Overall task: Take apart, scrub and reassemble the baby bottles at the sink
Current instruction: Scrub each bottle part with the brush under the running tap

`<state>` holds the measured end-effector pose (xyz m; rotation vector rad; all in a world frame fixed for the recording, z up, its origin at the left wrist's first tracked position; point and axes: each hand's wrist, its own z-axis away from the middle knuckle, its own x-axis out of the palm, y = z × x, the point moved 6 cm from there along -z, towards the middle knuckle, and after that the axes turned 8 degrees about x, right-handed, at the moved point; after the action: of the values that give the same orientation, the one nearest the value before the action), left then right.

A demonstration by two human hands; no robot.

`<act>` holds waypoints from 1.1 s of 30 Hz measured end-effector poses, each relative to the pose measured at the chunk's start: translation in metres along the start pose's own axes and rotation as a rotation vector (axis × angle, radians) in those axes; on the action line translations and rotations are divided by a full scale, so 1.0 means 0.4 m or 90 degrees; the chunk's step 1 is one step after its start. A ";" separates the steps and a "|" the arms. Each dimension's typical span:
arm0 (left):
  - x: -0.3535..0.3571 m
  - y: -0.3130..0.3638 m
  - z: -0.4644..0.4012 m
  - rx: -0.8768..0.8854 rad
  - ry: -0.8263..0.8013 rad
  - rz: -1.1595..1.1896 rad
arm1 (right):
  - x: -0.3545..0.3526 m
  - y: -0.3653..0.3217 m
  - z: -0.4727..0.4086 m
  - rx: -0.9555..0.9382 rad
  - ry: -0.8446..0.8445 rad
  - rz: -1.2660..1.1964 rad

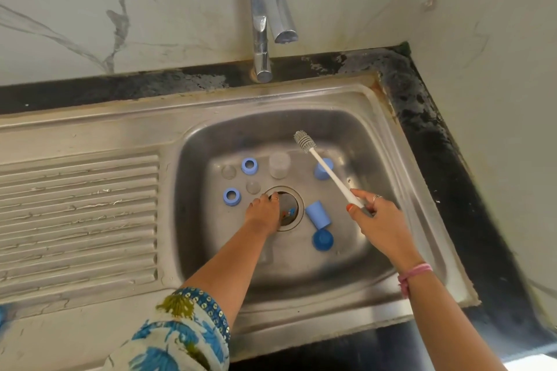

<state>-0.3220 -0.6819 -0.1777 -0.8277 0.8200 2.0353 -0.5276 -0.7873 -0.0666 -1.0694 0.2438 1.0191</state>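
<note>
Taken-apart bottle parts lie in the steel sink basin (373, 159). Two blue screw rings (249, 165) (231, 196) sit at the left, with two clear teats (228, 172) (253, 187) beside them. A clear bottle body (279, 164) stands at the back. Three blue caps (324, 169) (318, 214) (323, 239) are at the right. My left hand (262, 211) reaches down over the drain (298, 205), its fingers curled round a clear printed bottle (288, 214) that is mostly hidden. My right hand (373, 217) grips the white handle of a bottle brush (304, 141), whose head points to the back.
A chrome tap (265, 18) stands behind the basin with no water running. A ribbed steel drainboard (78, 220) stretches to the left. Dark stone counter (428, 117) borders the sink at the back and right, against pale walls.
</note>
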 end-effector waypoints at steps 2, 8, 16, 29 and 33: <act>0.005 0.001 -0.009 0.003 -0.002 0.010 | 0.001 -0.001 -0.002 0.000 -0.003 -0.010; -0.001 0.002 -0.019 0.004 0.036 0.042 | -0.005 0.001 0.001 0.003 -0.009 -0.042; -0.180 0.021 0.016 0.108 0.178 0.181 | -0.024 -0.007 0.008 -0.008 -0.006 -0.104; -0.619 0.061 0.032 0.148 0.324 0.360 | -0.058 -0.029 0.049 -0.012 0.004 -0.193; -0.618 0.033 0.009 0.085 0.276 0.372 | -0.059 -0.031 0.058 -0.017 -0.001 -0.202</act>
<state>-0.2135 -0.7871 0.0185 -1.0596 1.5723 2.2855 -0.5374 -0.7831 -0.0329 -1.0916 0.0553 0.7397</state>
